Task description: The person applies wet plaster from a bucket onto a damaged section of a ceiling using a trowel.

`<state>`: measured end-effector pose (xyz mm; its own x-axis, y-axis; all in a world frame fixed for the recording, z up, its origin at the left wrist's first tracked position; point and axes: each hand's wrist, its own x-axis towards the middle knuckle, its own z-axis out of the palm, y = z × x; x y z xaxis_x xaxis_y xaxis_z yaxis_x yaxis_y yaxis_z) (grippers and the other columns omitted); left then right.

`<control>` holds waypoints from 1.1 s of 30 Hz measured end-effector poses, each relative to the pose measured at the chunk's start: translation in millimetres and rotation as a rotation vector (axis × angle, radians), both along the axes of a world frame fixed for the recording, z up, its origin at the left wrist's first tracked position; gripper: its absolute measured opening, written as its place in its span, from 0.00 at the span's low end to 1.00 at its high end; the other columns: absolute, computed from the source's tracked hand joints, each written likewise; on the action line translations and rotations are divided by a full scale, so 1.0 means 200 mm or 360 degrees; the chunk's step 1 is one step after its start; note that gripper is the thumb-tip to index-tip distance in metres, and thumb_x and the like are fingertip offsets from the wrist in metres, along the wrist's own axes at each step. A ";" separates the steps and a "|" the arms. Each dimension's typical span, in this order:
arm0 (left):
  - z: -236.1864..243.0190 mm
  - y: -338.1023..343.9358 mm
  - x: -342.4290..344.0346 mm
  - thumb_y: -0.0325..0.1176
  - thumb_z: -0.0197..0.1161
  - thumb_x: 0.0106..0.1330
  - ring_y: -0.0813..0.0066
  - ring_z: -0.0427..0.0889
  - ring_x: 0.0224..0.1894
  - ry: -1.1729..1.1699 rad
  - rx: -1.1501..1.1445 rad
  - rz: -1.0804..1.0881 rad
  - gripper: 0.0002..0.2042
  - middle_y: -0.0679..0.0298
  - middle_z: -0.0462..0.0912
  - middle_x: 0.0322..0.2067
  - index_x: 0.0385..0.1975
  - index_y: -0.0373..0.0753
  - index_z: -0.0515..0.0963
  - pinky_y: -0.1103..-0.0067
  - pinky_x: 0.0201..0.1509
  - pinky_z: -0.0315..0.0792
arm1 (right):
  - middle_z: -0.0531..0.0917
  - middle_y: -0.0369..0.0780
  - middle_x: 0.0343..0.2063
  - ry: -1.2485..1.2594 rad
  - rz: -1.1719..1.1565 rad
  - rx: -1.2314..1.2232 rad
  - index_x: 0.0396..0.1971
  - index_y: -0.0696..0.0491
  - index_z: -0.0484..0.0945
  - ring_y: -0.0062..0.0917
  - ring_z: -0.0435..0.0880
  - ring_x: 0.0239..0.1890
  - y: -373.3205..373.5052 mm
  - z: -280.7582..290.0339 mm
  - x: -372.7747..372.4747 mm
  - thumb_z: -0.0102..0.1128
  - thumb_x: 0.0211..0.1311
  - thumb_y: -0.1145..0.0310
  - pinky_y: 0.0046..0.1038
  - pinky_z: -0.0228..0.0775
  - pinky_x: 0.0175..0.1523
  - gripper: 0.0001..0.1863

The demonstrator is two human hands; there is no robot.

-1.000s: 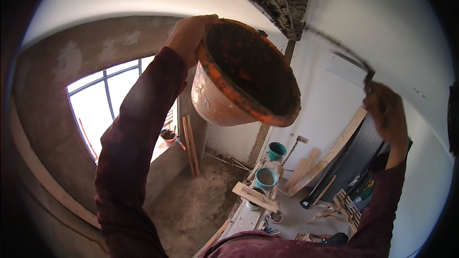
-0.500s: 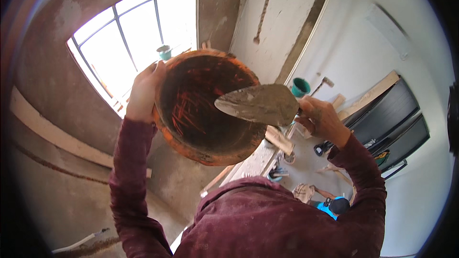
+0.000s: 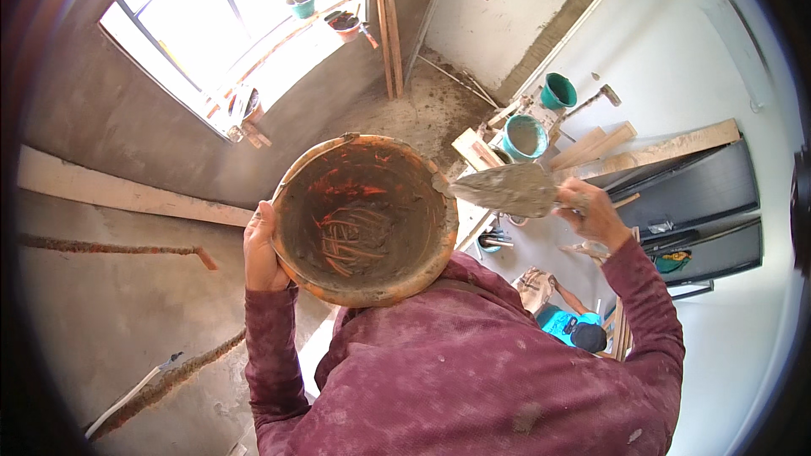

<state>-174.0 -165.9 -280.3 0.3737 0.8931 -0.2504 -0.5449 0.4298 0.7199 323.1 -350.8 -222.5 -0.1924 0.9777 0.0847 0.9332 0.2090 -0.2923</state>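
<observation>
My left hand (image 3: 263, 249) grips the left rim of a round orange basin (image 3: 368, 295), held up before my chest with its mouth toward me. Its inside walls are smeared with dark mortar, and a scraped grey patch of mortar (image 3: 361, 241) covers the bottom. My right hand (image 3: 593, 215) is closed round the handle of a pointed trowel (image 3: 511, 188). Wet grey mortar coats the trowel's blade, whose tip is close by the basin's right rim; I cannot tell if they touch. My fingers hide most of the trowel's handle.
Green buckets (image 3: 525, 137) stand on planks to the right, with a hammer (image 3: 600, 101) nearby. Dark panels (image 3: 705, 194) lean on the right wall. Below at right is a person in a blue shirt (image 3: 557, 325). The windowsill (image 3: 308, 51) holds several containers.
The basin has come lower and nearer my chest. The trowel has moved from in front of the basin's opening to its right rim. My view has shifted, showing more windowsill and buckets.
</observation>
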 end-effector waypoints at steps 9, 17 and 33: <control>0.07 0.03 0.07 0.45 0.56 0.74 0.73 0.83 0.45 0.0029 0.0219 -0.0110 0.19 0.56 0.82 0.47 0.48 0.32 0.72 0.76 0.50 0.79 | 0.72 0.33 0.16 0.0998 -0.0047 -0.1238 0.34 0.56 0.76 0.17 0.70 0.18 0.29 0.41 -0.22 0.47 0.74 0.58 0.22 0.62 0.23 0.17; 0.10 0.01 0.06 0.42 0.55 0.75 0.75 0.82 0.44 0.0075 0.0217 -0.0151 0.16 0.57 0.81 0.45 0.48 0.32 0.71 0.77 0.49 0.79 | 0.76 0.38 0.21 0.0286 -0.0427 -0.1712 0.38 0.55 0.79 0.26 0.78 0.25 0.43 0.53 -0.05 0.44 0.74 0.53 0.29 0.72 0.32 0.21; 0.26 0.05 0.23 0.40 0.57 0.74 0.85 0.75 0.34 0.0455 0.0438 -0.0331 0.14 0.68 0.79 0.34 0.39 0.32 0.74 0.85 0.40 0.73 | 0.75 0.34 0.33 -0.1129 0.0687 0.0668 0.51 0.43 0.81 0.26 0.74 0.36 0.39 0.65 -0.16 0.57 0.51 0.70 0.32 0.67 0.41 0.23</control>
